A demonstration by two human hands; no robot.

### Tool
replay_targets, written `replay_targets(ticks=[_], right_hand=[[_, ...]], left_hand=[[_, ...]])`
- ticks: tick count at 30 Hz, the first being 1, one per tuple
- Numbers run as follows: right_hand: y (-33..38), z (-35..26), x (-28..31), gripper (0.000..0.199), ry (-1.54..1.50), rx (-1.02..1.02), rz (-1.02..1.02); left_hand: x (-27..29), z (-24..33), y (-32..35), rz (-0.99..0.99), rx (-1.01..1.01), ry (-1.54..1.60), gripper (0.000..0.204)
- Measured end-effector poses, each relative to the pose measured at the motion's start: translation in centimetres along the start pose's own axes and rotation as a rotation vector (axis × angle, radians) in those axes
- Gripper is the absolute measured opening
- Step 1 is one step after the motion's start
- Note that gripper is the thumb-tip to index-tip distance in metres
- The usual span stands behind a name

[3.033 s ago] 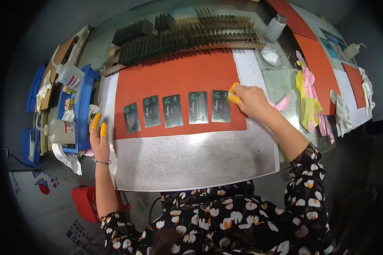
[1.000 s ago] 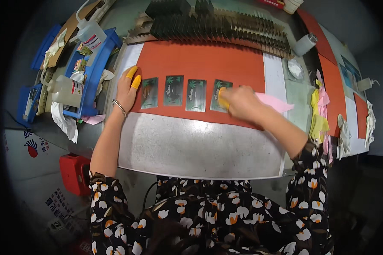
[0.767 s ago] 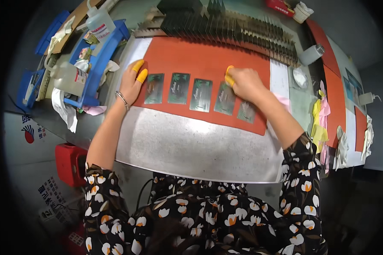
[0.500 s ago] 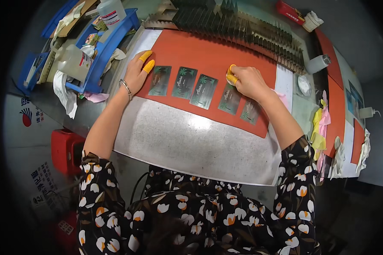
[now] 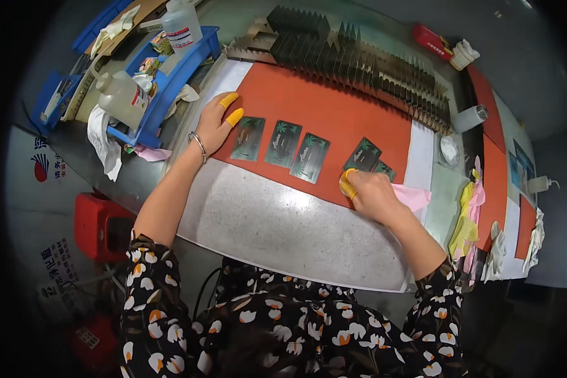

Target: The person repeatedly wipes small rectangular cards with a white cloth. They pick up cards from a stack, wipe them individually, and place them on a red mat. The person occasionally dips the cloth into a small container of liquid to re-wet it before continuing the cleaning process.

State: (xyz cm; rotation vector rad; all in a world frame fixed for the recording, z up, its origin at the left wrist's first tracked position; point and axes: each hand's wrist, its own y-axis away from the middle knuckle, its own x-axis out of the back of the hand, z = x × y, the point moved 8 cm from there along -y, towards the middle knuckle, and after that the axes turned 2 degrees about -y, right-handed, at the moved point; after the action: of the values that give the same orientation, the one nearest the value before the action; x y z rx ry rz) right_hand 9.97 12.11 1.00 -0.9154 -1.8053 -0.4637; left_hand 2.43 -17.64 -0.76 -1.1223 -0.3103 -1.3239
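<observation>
Several dark green translucent cards with palm-leaf corners lie on an orange-red mat (image 5: 340, 104). My left hand (image 5: 214, 125) rests at the mat's left edge beside the leftmost card (image 5: 247, 138), fingers stretched out, yellow cots on two fingertips. A second card (image 5: 283, 143) and a third card (image 5: 310, 157) lie to its right. My right hand (image 5: 373, 194), also in yellow finger cots, is closed at the near end of a fourth card (image 5: 363, 153). What its fingertips pinch is hidden. The hand partly covers a fifth card (image 5: 385, 169).
A toothed dark rack (image 5: 359, 63) with slotted plates spans the table's far side. At the left stands a blue tray (image 5: 170, 85) with plastic bottles (image 5: 123, 97). A pink cloth (image 5: 413, 196) lies by my right wrist; a clear bottle (image 5: 470, 118) is farther right.
My right hand has moved from the far end of the fourth card to its near end, and that card sits more tilted. The left hand stays beside the leftmost card. The whole view has shifted slightly.
</observation>
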Motion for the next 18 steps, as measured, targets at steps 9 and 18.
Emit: replay_targets(ticks=[9,18], right_hand=[[-4.3,-2.6,-1.1,0.007,0.009,0.092,0.175],[-5.7,-5.0,-3.3,0.002,-0.032,0.192,0.003]], left_hand=[[0.0,0.5,0.4,0.004,-0.027,-0.052,0.040],[-0.3,-0.3,0.6,-0.040,0.032,-0.051,0.040]])
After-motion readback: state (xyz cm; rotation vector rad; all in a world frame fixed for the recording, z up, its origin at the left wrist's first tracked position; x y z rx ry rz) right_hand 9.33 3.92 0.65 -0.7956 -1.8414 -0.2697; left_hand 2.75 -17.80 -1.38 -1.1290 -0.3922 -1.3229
